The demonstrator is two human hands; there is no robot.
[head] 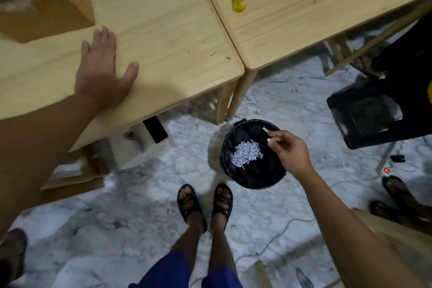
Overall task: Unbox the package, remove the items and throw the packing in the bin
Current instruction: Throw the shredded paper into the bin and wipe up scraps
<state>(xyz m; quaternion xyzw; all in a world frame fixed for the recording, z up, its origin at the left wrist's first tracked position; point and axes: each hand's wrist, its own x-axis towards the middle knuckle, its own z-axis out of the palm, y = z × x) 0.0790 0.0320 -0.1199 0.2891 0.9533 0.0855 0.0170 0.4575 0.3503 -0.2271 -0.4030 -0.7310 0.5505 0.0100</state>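
Head view: disposal step. My right hand [289, 149] hangs above the bin [253, 183], fingertips pinching small white scraps over the shredded paper [247, 154] inside. My left hand [102, 70] rests flat, fingers spread, on the table [168, 30] near the open box [44, 0]. Next, I judge, release the scraps.

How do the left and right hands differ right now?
The left hand lies flat on the light wooden table, fingers spread, holding nothing. The right hand hangs over the round black bin on the floor, fingers curled, pinching small white paper shreds. More shredded white paper lies in the bin. Both hands are bare.
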